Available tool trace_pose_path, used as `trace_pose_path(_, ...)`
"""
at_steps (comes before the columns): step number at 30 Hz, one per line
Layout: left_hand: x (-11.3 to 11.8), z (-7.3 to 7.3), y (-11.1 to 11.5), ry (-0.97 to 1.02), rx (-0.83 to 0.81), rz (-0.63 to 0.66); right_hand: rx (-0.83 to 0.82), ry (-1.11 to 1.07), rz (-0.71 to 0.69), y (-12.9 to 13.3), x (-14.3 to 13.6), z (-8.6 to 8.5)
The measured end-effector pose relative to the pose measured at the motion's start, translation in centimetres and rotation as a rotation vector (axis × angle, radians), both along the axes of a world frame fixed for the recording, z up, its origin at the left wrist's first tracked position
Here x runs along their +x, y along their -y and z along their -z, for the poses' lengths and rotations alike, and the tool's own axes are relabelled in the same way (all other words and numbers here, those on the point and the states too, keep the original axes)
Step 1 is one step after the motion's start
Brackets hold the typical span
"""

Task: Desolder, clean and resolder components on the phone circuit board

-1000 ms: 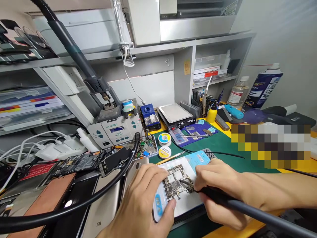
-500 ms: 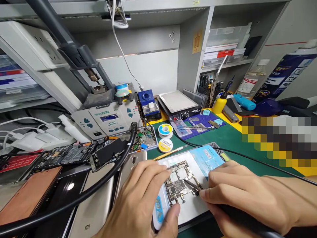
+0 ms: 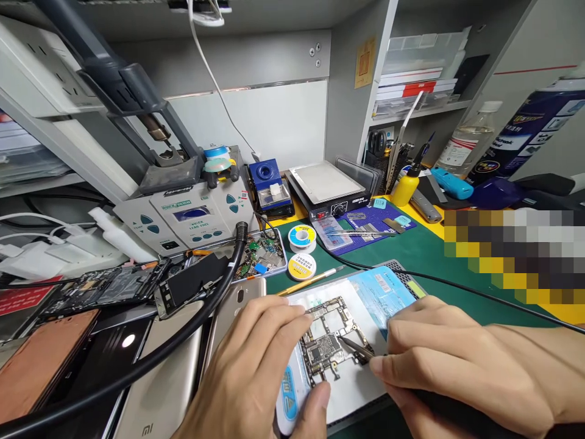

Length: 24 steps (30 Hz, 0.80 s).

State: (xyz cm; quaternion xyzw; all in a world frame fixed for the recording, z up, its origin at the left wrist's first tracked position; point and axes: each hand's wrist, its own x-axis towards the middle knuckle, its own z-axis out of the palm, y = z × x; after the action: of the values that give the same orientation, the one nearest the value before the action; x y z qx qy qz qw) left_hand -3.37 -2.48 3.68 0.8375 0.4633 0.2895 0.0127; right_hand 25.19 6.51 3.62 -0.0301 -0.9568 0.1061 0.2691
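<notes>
A bare phone circuit board (image 3: 326, 347) lies on a white sheet (image 3: 354, 396) over a blue-and-white packet (image 3: 386, 289). My left hand (image 3: 260, 360) rests along the board's left side, fingers stretched out and thumb apart. Its fingertips are at the board's upper left edge, and the thumb presses near the lower left. My right hand (image 3: 450, 363) is closed around a slim dark tool with a pointed tip (image 3: 356, 347). That tip is at the board, just right of its large chip area. The palm hides most of the tool, so its exact kind is unclear.
Several phones, including a gold one (image 3: 158, 372), lie at left beneath a thick black hose (image 3: 183, 332). Behind stand a hot-air station (image 3: 192, 219) and a heating plate (image 3: 326, 183). Solder spools (image 3: 302, 266) and a craft knife (image 3: 311, 281) sit beyond the board. A black cable (image 3: 457, 286) crosses at right.
The camera view has shifted slightly, moving the background mostly left. Both hands keep nearly the same place over the board, and the tool tip stays close to the same spot.
</notes>
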Motion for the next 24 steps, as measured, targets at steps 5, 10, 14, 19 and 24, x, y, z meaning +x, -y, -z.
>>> trace_pose_path(5,0.1,0.0,0.1,0.002,0.002,0.001,-0.017,0.005,0.016,0.0,0.0,0.0)
trace_pose_path(10,0.5,0.1,0.1,0.054,-0.008,-0.027,-0.028,0.007,0.000,-0.2,0.0,-0.1)
trace_pose_path(14,0.5,0.0,0.2,0.031,-0.012,-0.018,-0.061,-0.015,0.016,0.2,-0.1,0.2)
trace_pose_path(19,0.0,-0.1,0.1,0.001,-0.016,0.001,-0.091,-0.085,0.118,1.0,-0.5,0.7)
trace_pose_path(24,0.2,-0.2,-0.1,0.007,-0.009,-0.004,-0.101,-0.093,0.127,1.1,-0.6,0.5)
